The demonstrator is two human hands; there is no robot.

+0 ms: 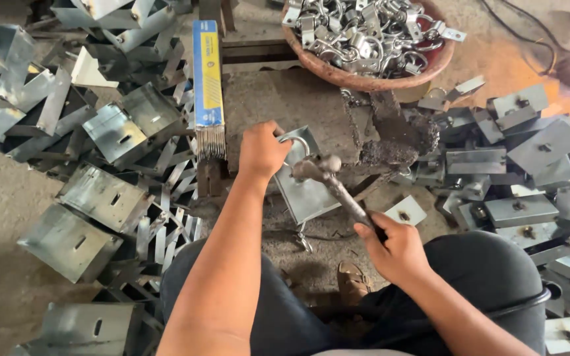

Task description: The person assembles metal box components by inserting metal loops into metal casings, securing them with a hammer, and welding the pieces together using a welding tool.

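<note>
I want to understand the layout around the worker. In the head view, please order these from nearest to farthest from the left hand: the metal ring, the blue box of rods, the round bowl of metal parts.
1. Metal ring: touching the left hand, just to its right.
2. Blue box of rods: to the hand's left, a little farther up.
3. Round bowl of metal parts: farthest, at upper right.

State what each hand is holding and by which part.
The right hand grips a hammer by the lower end of its handle. The left hand steadies a metal plate at its upper edge, beside the ring.
</note>
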